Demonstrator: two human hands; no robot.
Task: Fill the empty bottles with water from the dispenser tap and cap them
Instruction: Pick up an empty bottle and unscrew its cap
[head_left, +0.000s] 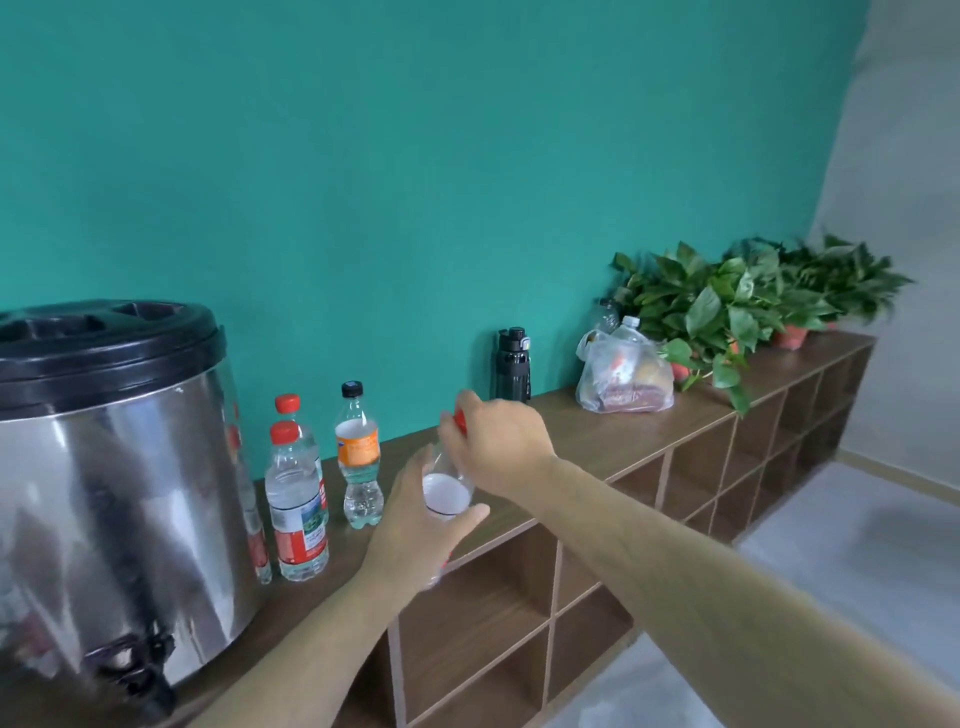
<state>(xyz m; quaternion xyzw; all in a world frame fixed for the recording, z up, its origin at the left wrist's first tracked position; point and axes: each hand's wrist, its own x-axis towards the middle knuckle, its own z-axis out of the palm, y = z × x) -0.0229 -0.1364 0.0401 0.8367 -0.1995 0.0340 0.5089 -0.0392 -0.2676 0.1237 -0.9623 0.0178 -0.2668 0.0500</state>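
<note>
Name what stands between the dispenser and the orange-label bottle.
Two red-capped bottles: the front bottle and the back bottle close behind it, between the dispenser and the orange-label bottle. The head view shows this.

Teal wall, steel dispenser black-lidded, red cap, orange-labelled bottle

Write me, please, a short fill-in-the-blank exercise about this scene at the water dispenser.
1. The cap gripped by the right hand is ____ in colour.
2. The clear bottle is held round its body by the ____ hand.
3. The dispenser has a lid that is ____.
4. The plastic bag lies between the black flask and the ____.
Missing words: red; left; black; plants.
</note>
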